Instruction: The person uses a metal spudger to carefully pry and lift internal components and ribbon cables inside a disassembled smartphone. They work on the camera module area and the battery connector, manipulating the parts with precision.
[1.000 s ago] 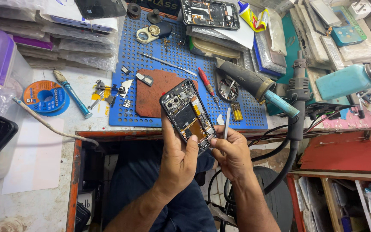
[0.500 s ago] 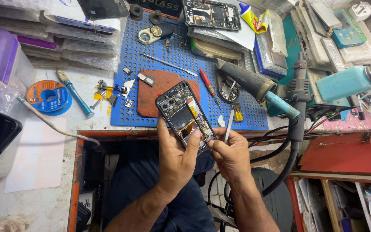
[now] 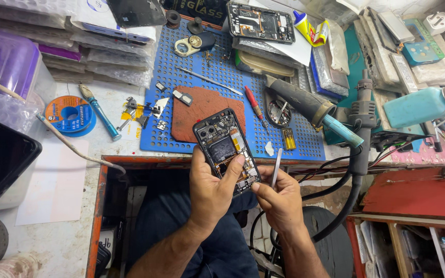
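The opened phone (image 3: 226, 149) is held over the front edge of the surface (image 3: 68, 170), above the person's lap, with the left hand (image 3: 211, 188) under and left of it and the right hand (image 3: 279, 198) at its lower right, a thin tool (image 3: 276, 167) upright in that grip. Behind the phone lies a perforated mat (image 3: 181, 62) (a small pad (image 3: 202, 110) sits on it). A screwdriver (image 3: 254, 103) lies right of the pad, a solder spool (image 3: 70, 114) left of the mat, and another opened phone (image 3: 261, 21) at the mat's far edge.

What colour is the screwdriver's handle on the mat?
Red, with a dark tip; the screwdriver lies on the blue mat. Head view, the only one.
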